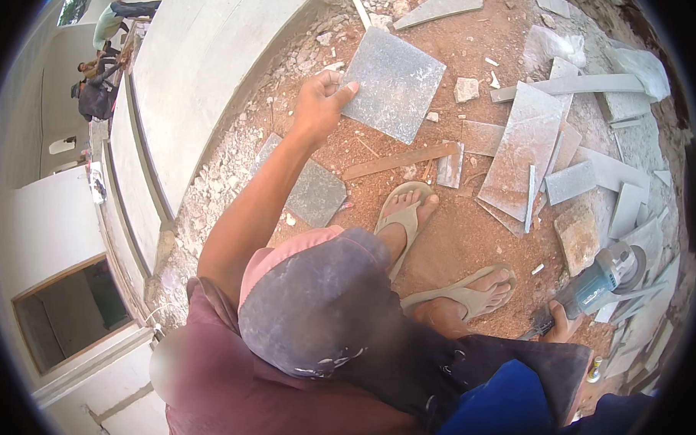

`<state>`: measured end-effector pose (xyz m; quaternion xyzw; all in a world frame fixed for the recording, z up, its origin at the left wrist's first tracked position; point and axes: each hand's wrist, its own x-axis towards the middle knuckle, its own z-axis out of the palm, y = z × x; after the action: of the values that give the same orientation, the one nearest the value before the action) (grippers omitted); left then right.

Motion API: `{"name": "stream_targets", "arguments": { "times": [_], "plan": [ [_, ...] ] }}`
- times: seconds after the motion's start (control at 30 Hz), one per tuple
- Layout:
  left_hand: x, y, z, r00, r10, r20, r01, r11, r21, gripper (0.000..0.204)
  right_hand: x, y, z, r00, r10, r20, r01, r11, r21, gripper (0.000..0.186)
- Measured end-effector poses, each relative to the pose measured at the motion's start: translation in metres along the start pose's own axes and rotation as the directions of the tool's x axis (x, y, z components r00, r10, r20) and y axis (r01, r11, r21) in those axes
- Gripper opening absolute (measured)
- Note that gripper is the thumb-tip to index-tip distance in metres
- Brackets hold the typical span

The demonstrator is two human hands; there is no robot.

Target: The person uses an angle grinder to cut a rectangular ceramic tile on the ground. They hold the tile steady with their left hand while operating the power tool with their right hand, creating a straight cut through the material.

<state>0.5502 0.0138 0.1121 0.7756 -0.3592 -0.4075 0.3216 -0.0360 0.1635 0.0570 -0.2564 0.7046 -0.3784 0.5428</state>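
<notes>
- Gray square stone tile (395,85) with pale, dusty specks is sitting in the left hand (320,111), out past two feet in tan sandals (409,223) and over red-brown dirt (449,248). I am not able to tell if any edge is touching the ground.
- That left hand is pinching the tile near its left corner, and the thumb is lying on top. The other fingers are partly hiding, so I am not seeing how far under they are going.
- Most of the tile is sticking out past the hand, so it is probably feeling heavy and tippy for one pinch.
- It is looking flat and hard, so it is likely not bending at all. A knock or a drop could be chipping its corners or cracking it.
- Dust is showing on top, and that could be making it slippery.
- Two sides, or one hand flat underneath, would be giving a safer hold than one corner.
- The right hand (560,325) is wrapping around the handle end of a teal and gray angle grinder (592,286), partly out of sight. The grinder's round end is pointing away from that hand, close to broken gray tile pieces (625,210).
</notes>
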Motion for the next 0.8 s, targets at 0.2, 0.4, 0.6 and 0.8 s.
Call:
{"name": "stream_targets", "arguments": {
  "times": [0.2, 0.4, 0.6, 0.8],
  "plan": [
    [-0.025, -0.126, -0.025, 0.892, -0.353, -0.282, 0.187, 0.857, -0.480, 0.012, 0.024, -0.042, 0.038, 0.988, 0.072, 0.138, -0.060, 0.994, -0.086, 0.034],
    [-0.005, -0.214, -0.055, 0.766, -0.344, -0.543, 0.326, 0.936, -0.132, 0.025, 0.046, -0.070, 0.072, 0.946, 0.136, 0.293, -0.066, 0.969, -0.239, 0.041],
    [-0.066, -0.239, -0.092, 0.462, -0.305, -0.833, 0.647, 0.758, 0.082, 0.060, 0.032, -0.071, 0.088, 0.950, 0.113, 0.292, -0.048, 0.974, -0.222, 0.036],
    [-0.095, -0.286, -0.141, 0.400, -0.809, -0.431, 0.622, 0.585, -0.520, 0.082, 0.043, -0.035, 0.050, 0.966, 0.135, 0.220, -0.101, 0.982, -0.161, 0.036]
  ]
}}
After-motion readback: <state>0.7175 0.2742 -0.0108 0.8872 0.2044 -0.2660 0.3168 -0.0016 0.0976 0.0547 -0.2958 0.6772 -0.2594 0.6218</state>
